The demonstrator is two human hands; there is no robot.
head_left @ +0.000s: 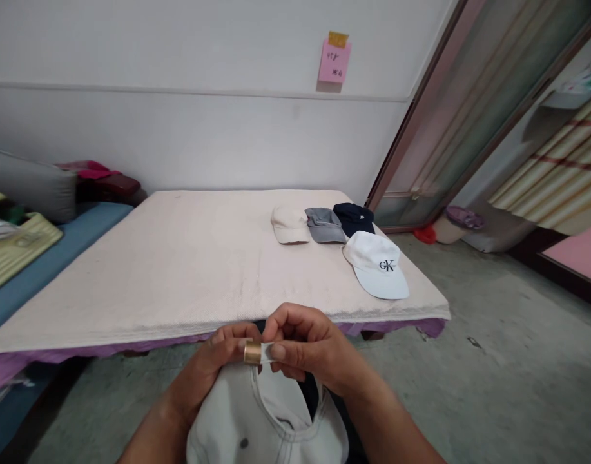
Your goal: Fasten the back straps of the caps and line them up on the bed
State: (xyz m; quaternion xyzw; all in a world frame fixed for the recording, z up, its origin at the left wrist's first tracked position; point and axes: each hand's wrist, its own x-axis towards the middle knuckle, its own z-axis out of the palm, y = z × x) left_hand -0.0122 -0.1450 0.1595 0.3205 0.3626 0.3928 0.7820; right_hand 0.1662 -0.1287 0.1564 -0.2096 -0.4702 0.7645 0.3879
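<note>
A light grey cap point(227, 412) is at the bottom centre, its back opening facing up between my hands. My left hand point(218, 354) is closed on the cap's strap beside a gold-coloured metal buckle point(252, 352). Just right of the buckle, my right hand point(305, 345) pinches the white end of the strap point(267, 352) between thumb and fingers. Both hands are in front of the bed's near edge.
On the bed point(179, 258) lie a cream cap point(290, 224), a grey cap point(325, 224), a navy cap point(354, 219) and a white cap with black letters point(375, 261). A pink note point(334, 62) hangs on the wall. A bin point(452, 225) stands at the right.
</note>
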